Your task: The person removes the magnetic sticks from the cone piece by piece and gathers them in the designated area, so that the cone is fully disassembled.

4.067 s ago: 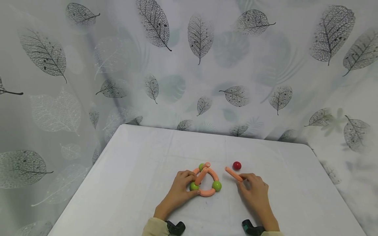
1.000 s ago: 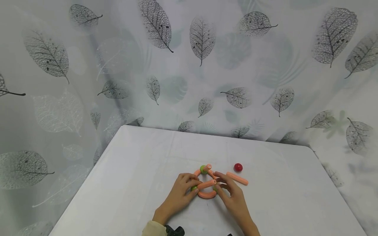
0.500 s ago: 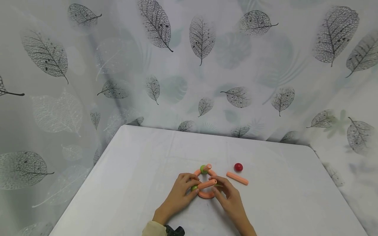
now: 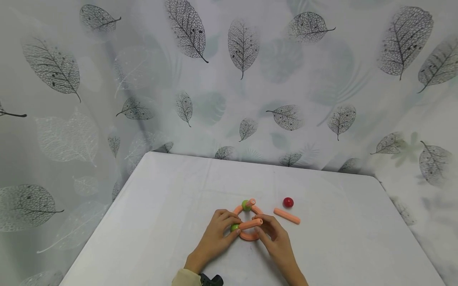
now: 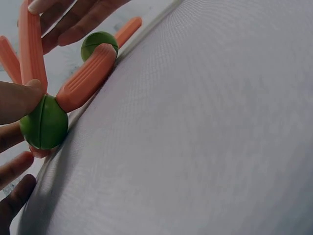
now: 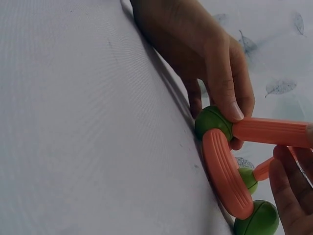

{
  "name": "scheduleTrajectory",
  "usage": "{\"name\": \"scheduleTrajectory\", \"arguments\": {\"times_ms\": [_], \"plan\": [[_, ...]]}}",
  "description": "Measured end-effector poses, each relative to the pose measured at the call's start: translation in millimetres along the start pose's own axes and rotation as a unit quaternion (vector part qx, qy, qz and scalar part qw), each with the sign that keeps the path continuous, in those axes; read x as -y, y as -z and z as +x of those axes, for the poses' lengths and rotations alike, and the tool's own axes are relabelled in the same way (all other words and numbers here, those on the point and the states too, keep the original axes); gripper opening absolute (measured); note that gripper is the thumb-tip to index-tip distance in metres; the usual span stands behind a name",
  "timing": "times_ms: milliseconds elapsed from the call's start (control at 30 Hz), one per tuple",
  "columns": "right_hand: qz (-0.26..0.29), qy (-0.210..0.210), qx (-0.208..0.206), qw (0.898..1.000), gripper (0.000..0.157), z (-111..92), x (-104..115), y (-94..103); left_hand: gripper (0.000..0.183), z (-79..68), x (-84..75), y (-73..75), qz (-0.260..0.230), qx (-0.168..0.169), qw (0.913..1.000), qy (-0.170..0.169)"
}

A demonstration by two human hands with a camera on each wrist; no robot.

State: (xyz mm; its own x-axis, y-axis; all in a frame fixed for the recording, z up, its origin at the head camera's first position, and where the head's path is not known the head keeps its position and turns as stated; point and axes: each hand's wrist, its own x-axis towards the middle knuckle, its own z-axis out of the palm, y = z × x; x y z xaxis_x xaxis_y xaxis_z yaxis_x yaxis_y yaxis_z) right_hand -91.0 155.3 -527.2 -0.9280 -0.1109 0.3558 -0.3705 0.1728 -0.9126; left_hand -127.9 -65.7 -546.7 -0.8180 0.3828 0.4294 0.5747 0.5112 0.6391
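A ring of curved orange pieces [image 4: 249, 236] joined by green balls lies on the table. My left hand [image 4: 218, 234] grips the ring's left green ball [image 6: 210, 122], thumb at its joint with a straight orange rod [image 4: 250, 224]. That rod slants up to the right from the ball. At the rod's free end, my right hand [image 4: 279, 240] pinches it between thumb and fingers, above the right side of the ring. The right-hand green ball [image 6: 257, 220] is hidden in the head view. At the back, another green ball [image 4: 246, 205] carries a short-looking orange rod [image 4: 252, 202] pointing upward.
Right of the ring, a loose straight orange rod [image 4: 287, 216] lies on the white table [image 4: 186, 190]. Just behind it sits a red ball [image 4: 288, 202]. A leaf-patterned curtain [image 4: 222, 79] hangs beyond the table's far edge.
About four seconds ago my right hand held the loose rod, which now lies on the table. That hand has moved left to the ring. The left ball's rod now leans further right.
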Motion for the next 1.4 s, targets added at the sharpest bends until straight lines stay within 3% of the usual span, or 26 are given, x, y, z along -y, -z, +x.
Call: {"name": "scheduleTrajectory", "arguments": {"times_ms": [367, 767, 1167, 1400], "plan": [[-0.016, 0.002, -0.006, 1.000, 0.031, -1.2, 2.0, 0.2, 0.017, 0.0, -1.0, 0.9, -0.006, 0.003, 1.0000, -0.004], [-0.027, 0.066, 0.012, 0.997, 0.037, -3.2, 3.8, 1.7, 0.016, 0.1, 2.1, -3.2, 0.013, -0.011, 0.9996, -0.021], [-0.025, 0.060, 0.003, 0.998, 0.037, -3.4, 2.8, 5.7, 0.018, -0.9, 3.1, -3.6, 0.011, -0.018, 0.9996, -0.016], [0.003, 0.050, -0.003, 0.999, 0.038, -1.6, -4.5, 22.9, 0.016, -0.7, 3.0, -3.3, 0.001, -0.011, 0.9999, -0.009]]}}
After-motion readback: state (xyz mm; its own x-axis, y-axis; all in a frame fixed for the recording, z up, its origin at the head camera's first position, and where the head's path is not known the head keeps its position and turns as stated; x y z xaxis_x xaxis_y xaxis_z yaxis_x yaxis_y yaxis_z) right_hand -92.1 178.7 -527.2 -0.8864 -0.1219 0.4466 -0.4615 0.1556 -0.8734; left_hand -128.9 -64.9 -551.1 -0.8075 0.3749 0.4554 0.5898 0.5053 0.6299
